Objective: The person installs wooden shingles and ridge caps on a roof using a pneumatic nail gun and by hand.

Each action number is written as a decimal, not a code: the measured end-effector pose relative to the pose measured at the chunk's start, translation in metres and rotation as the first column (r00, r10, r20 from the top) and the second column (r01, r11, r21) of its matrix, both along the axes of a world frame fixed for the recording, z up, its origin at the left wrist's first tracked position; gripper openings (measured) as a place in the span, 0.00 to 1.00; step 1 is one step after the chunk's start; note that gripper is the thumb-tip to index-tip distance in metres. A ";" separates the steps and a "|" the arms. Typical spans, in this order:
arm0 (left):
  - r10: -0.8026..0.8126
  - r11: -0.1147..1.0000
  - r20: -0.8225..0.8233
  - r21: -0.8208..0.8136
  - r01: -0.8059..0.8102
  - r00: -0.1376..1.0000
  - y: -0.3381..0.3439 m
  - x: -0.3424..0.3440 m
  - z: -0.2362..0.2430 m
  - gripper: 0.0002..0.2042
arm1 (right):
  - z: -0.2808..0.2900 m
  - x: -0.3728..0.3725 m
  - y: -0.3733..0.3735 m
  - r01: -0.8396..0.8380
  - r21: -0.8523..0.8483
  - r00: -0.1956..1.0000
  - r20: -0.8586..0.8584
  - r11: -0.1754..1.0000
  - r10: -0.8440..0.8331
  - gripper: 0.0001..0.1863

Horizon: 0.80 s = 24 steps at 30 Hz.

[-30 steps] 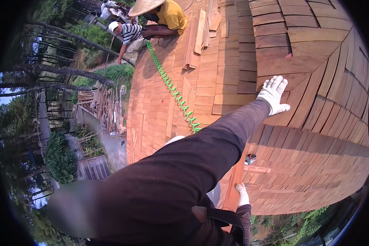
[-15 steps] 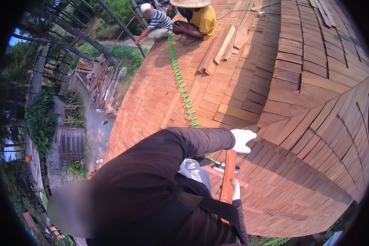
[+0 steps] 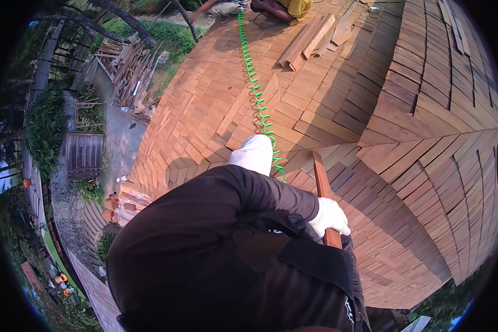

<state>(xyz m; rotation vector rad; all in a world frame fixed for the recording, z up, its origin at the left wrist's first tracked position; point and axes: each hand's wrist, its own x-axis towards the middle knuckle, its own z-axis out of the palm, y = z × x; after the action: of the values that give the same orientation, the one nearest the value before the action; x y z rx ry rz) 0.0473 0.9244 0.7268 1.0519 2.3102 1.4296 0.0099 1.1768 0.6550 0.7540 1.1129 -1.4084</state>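
The shingled wooden roof [image 3: 205,116] bears stacked planks [image 3: 309,41] — and a coiled green hose [image 3: 254,83].

narrow reddish-brown wooden board [image 3: 321,176], held slantwise over shingled roof [image 3: 393,232].

Strong daylight here, seemingly from the right – the shingled roof [image 3: 205,119] glows orange, with a dark shadow band [image 3: 365,83] running down its upper right. The gloved left hand [image 3: 329,217] is close to washed out, while the dark shirt [image 3: 188,238] swallows most detail. Fisheye bends everything near the rim – black corners, bluish fringing, and the trees [image 3: 122,19] look kinda murky.
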 end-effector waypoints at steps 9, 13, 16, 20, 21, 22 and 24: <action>0.356 0.934 -0.063 0.027 -0.355 0.932 0.018 -0.001 -0.015 0.31 | 0.051 -0.041 0.045 0.024 -0.004 0.989 -0.147 1.000 -0.024 0.30; 0.380 0.924 -0.129 0.088 -0.371 0.916 0.015 -0.010 -0.001 0.33 | 0.057 -0.054 0.048 0.058 -0.042 0.979 -0.195 0.997 -0.066 0.30; 0.436 0.899 -0.033 0.056 -0.434 0.899 0.021 -0.016 0.012 0.30 | 0.055 -0.068 0.034 0.057 -0.091 0.977 -0.202 0.994 -0.074 0.30; 0.419 0.905 -0.065 -0.056 -0.422 0.906 0.016 -0.051 0.030 0.30 | 0.044 -0.084 0.012 0.067 -0.141 0.973 -0.212 0.988 -0.096 0.31; 0.439 0.894 -0.057 -0.070 -0.442 0.897 0.010 -0.057 0.032 0.31 | 0.040 -0.087 0.006 0.069 -0.152 0.972 -0.210 0.986 -0.100 0.31; 0.456 0.886 -0.042 -0.078 -0.458 0.889 0.008 -0.061 0.033 0.31 | 0.036 -0.089 0.001 0.072 -0.161 0.972 -0.209 0.984 -0.105 0.31; 0.524 0.850 0.002 -0.051 -0.524 0.852 -0.001 -0.067 0.028 0.30 | 0.027 -0.095 -0.011 0.076 -0.187 0.968 -0.220 0.979 -0.117 0.31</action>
<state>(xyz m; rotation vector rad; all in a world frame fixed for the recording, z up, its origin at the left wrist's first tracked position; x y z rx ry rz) -0.0195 0.9238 0.7549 0.3913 2.7366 1.5271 -0.0849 1.1658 0.6821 0.5321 1.1198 -1.6866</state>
